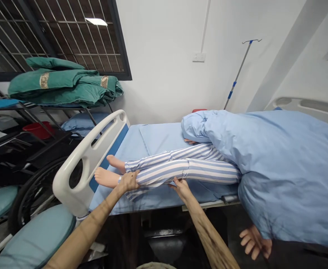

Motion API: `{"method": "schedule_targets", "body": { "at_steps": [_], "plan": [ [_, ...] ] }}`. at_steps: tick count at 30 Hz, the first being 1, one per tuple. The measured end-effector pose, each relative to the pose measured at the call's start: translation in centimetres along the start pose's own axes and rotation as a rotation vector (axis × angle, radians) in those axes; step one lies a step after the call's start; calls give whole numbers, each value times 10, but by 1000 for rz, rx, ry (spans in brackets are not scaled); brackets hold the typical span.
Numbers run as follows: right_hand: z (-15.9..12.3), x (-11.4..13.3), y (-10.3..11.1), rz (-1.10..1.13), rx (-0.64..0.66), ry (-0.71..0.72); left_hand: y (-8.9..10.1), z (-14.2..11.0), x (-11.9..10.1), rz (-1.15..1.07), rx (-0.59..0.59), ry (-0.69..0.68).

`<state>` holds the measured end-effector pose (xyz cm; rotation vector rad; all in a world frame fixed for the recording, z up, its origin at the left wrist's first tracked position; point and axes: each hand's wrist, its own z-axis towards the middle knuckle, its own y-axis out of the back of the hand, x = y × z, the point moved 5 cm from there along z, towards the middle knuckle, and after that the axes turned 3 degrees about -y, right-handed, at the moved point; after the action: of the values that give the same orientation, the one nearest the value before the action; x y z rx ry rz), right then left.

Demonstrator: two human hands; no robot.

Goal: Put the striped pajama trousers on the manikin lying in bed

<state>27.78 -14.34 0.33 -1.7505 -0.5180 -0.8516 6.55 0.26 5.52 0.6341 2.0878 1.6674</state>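
A figure lies on the hospital bed [155, 140] in blue-and-white striped trousers [192, 168], bare feet [105, 177] pointing at the white footboard [88, 157]. A light blue blanket [278, 160] covers its upper body. My left hand [129, 181] is wrapped round the ankle of the near leg. My right hand [182, 187] grips the same leg from below at about the knee, fingertips hidden under the cloth.
Another hand [254, 241] hangs out below the blanket's edge at lower right. Folded green cloths [65, 84] lie on a rack at left, above a wheelchair wheel [32, 194] and teal cushions [37, 239]. An IV pole [238, 74] leans against the wall.
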Motion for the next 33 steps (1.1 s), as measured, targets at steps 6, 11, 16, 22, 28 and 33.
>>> {"method": "schedule_targets", "body": {
  "at_steps": [6,11,16,22,28,33],
  "plan": [
    [9,-61,22,14,-50,-95,0,1,15,156,0,-56],
    [9,-107,41,-58,-199,-193,-5,5,15,194,-2,-84],
    [9,-124,47,-167,-191,-252,-22,9,17,190,0,-96],
    [-3,-143,61,-278,-181,-372,-50,10,18,143,51,-87],
    [-43,-160,72,-538,-16,-489,-60,12,22,69,44,-81],
    [-57,-167,60,-724,176,-520,-70,21,27,49,68,-109]
  ]
}}
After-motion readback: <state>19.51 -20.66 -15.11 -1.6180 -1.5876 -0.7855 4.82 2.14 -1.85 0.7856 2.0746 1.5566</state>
